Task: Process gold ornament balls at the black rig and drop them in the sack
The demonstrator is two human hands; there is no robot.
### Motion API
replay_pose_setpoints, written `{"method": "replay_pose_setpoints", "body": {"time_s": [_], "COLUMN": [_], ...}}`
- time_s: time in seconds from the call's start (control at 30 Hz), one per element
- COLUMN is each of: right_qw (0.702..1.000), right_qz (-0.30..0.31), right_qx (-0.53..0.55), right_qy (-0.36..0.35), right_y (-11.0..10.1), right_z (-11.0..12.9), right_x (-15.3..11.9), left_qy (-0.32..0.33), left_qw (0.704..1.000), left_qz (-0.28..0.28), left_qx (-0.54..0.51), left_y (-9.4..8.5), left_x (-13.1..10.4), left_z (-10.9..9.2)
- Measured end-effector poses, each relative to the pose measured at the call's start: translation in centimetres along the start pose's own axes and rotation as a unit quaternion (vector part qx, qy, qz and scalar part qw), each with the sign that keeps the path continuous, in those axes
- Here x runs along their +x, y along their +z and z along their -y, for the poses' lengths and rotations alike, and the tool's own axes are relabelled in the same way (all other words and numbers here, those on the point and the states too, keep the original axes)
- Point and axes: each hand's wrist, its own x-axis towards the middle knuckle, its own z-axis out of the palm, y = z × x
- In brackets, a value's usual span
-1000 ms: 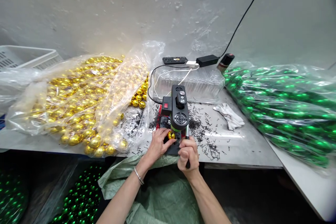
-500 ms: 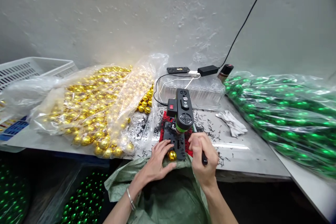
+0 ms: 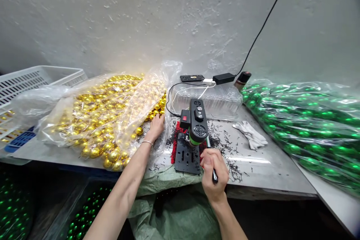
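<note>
My left hand reaches to the gold balls at the open mouth of the clear plastic bag; its fingertips are among them and partly hidden. A black handle is wrapped in the fingers of my right hand, at the right side of the black machine. Under the machine's head lies a black slotted plate, with no ball on it, over a red mat. Green sacking hangs from the table edge below the plate.
Bagged green balls lie at the right, near a white glove. Behind the machine are a clear plastic box and a black adapter. A white basket stands far left. Black scraps litter the table.
My left hand has moved from the plate up and left to the gold balls. The gold ball that was at the plate's front edge is gone. My right hand keeps its grip on the handle.
</note>
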Motion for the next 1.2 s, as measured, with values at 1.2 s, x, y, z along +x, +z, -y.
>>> {"method": "replay_pose_setpoints", "body": {"time_s": [1.2], "right_qw": [0.999], "right_qz": [0.023], "right_qx": [0.002], "right_qy": [-0.028], "right_y": [-0.5], "right_z": [-0.2], "right_x": [-0.1], "left_qy": [0.219], "left_qw": [0.952], "left_qz": [0.07], "left_qx": [-0.204], "left_y": [2.8], "left_x": [-12.2], "left_z": [-5.1]}}
